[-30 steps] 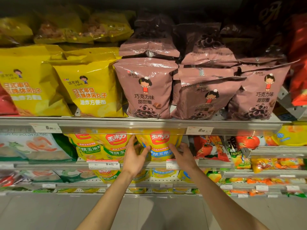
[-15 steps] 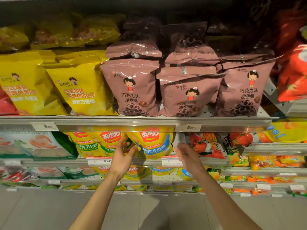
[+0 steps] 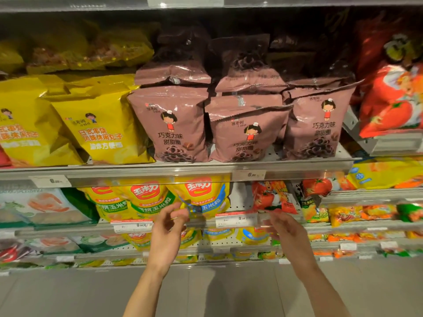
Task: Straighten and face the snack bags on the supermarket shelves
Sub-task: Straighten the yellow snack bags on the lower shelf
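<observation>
On the second shelf, a yellow corn snack bag (image 3: 201,195) stands facing front beside two more of the same kind (image 3: 146,197). My left hand (image 3: 169,225) hovers at its lower left corner with fingers apart, and I cannot tell whether it touches the bag. My right hand (image 3: 283,229) is blurred and open in front of the price tag rail, off the bag. Above, three pink chocolate-ring bags (image 3: 174,124) face front; the middle one (image 3: 247,133) sits lower and leans. Yellow bags (image 3: 100,124) stand to their left.
The upper shelf's front rail (image 3: 160,173) juts out just above my hands. Red tomato bags (image 3: 393,104) fill the right section, and a smaller red bag (image 3: 272,197) stands right of the corn bags. A shrimp-chip bag (image 3: 41,207) lies at the left. Grey floor (image 3: 206,294) shows below.
Both hands have let go of the yellow corn bag's sides and drawn back down and toward me. My view has tilted upward, showing more of the top shelf.
</observation>
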A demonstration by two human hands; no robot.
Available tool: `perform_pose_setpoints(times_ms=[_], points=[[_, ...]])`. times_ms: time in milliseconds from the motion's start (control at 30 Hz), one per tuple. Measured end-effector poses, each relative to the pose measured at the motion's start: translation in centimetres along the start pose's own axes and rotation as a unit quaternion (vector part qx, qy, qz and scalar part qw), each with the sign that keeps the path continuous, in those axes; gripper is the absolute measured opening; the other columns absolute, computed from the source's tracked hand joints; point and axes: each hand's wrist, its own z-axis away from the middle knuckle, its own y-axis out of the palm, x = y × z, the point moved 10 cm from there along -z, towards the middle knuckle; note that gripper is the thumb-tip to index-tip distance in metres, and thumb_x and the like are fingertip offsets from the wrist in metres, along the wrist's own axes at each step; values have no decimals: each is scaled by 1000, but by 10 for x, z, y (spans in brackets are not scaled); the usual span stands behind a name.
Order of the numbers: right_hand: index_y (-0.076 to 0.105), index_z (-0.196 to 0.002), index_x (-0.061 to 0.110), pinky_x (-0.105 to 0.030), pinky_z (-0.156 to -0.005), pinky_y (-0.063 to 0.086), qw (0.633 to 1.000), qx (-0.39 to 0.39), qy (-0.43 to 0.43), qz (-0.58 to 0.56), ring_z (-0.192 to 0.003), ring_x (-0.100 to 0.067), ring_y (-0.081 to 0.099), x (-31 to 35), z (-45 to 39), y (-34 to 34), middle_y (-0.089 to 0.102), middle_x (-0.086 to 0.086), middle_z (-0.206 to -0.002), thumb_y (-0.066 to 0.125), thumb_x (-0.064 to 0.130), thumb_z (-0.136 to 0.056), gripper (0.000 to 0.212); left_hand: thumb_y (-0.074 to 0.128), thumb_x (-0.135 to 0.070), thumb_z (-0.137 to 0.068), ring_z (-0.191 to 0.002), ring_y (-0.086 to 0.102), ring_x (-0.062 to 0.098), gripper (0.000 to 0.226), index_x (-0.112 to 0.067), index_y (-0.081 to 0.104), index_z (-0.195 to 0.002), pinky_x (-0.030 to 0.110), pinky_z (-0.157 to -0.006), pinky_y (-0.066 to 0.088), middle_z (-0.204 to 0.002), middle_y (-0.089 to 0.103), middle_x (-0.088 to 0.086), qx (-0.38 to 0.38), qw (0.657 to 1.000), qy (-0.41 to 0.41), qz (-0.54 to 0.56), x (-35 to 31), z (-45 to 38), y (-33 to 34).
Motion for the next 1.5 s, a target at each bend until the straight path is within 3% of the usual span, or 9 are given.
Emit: perform_pose_setpoints(times_ms=[233,367,600,733,867,967,1167,1300,1500], points=[[69,-101,6,-21,-62,56,997,-67,19,16,-71,-14,73,-12,11,-51,77,-11,-90,53,3,-102,17,66,-14,-97,-97,73,24,17,-19,68,-113,41,-94,57,-90,77,0,34,998,-46,28,23,2,25],[69,-96,11,-35,-70,52,996,-79,27,18,-83,-32,71,-15,10,-63,77,-12,-93,51,1,-103,22,66,-11,-97,-96,74,24,16,-17,68,-112,32,-85,55,-91,78,2,47,996,-56,49,28,2,47],[71,-102,11,-27,-75,56,996,-77,37,34,-91,-19,72,-13,-19,-83,76,-7,-98,53,5,-102,19,65,-9,-97,-91,72,23,17,-11,68,-114,37,-90,57,-81,76,1,50,996,-59,42,34,-5,89],[74,-97,17,-36,-91,53,997,-59,34,48,-100,-17,68,-15,-51,-94,76,2,-101,57,7,-100,20,64,-7,-97,-88,69,17,14,-11,68,-110,16,-72,55,-89,73,5,38,997,-66,21,40,-11,129],[69,-109,16,-14,-79,46,996,-6,70,48,-102,-12,65,-29,-83,-94,70,-1,-114,54,11,-103,16,66,-9,-97,-100,67,22,9,-14,69,-104,32,-88,56,-102,71,3,25,996,-82,-20,59,-21,177],[61,-113,7,-11,-92,48,993,49,80,73,-91,-5,64,-40,-101,-93,55,-3,-116,44,0,-105,20,69,-16,-96,-96,66,22,14,-7,67,-106,11,-75,49,-104,72,10,20,995,-83,-60,68,-28,209],[43,-147,40,-41,-119,34,971,156,88,156,-141,-17,45,-111,-143,-81,41,12,-156,51,71,-87,67,68,-20,-97,-103,62,20,26,-20,53,-118,26,-85,46,-108,62,-4,39,988,-99,-114,73,-40,255],[40,-152,18,-17,-103,31,970,165,121,134,-122,-7,44,-59,-119,-79,44,12,-133,49,22,-106,47,65,-23,-99,-114,65,22,33,-11,58,-129,37,-104,49,-116,68,1,50,982,-110,-145,84,-51,269],[41,-152,20,-22,-105,37,972,151,143,110,-121,-12,51,-62,-118,-86,54,2,-134,49,25,-106,47,74,-25,-92,-97,72,21,31,-10,67,-119,38,-92,58,-102,75,3,35,983,-98,-151,86,-51,267]])
